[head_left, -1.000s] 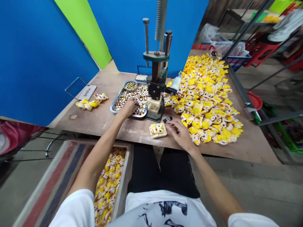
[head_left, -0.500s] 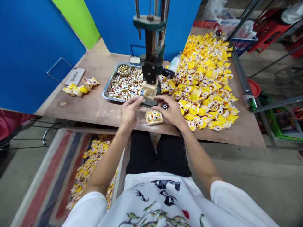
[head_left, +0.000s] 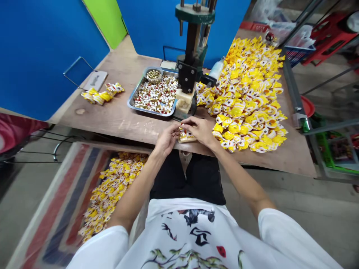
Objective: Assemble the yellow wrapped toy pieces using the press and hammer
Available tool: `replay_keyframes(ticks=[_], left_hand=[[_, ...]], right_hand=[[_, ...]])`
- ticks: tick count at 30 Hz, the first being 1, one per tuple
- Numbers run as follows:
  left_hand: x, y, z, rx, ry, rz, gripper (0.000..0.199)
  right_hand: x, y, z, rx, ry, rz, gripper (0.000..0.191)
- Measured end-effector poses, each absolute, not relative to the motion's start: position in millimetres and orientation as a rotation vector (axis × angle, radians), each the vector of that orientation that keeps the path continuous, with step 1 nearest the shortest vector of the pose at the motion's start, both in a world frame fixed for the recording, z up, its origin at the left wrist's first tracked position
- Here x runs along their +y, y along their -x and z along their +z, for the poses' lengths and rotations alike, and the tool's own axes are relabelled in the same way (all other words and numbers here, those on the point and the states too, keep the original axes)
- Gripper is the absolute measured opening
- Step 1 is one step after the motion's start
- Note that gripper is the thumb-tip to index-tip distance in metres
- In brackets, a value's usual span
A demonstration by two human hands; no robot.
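Observation:
A small yellow-and-white animal-head piece lies on a cream block near the table's front edge. From the right, my right hand reaches over it, with thumb and fingers closed on it. At the piece's left edge is my left hand, its fingers curled with the tips together; whatever sits between those tips is too small to make out. Just beyond stands an upright press with a cream jaw at its lower end.
Left of the press, a metal tray holds small white, red and gold parts and a bowl of gold beads. Yellow pieces pile up on the right. Several more pieces lie at left. A box of yellow pieces stands below.
Both hands have come down from the foot of the press to the piece on the cream block, which they now partly cover. The view has shifted slightly.

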State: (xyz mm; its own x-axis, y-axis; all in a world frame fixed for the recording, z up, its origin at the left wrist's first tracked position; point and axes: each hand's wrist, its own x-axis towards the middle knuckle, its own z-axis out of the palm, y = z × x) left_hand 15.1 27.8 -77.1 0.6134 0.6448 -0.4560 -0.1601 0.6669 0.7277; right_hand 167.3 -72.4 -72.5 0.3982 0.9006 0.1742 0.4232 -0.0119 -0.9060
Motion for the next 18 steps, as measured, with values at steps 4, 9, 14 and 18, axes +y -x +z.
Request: replay_keyframes(ticks=[4,9,14,18], left_hand=[[48,-14,-79,0.707,-0.955,0.384,0.025],[80,-18,-82,0.766,-1.032,0.069,0.024],[99,-23,-85,0.830,-1.028,-0.044,0.014],[99,-28,-85,0.858,-1.017,-0.054,0.011]], right_hand=[[-65,-185,-77,-1.310,1.598,0.642,0.020],[-50,-211,-83,-1.320,1.536,0.951,0.028],[-38,-220,-84,-1.312,1.473,1.169,0.033],[-35,-220,-80,-1.315,1.477,1.182,0.031]])
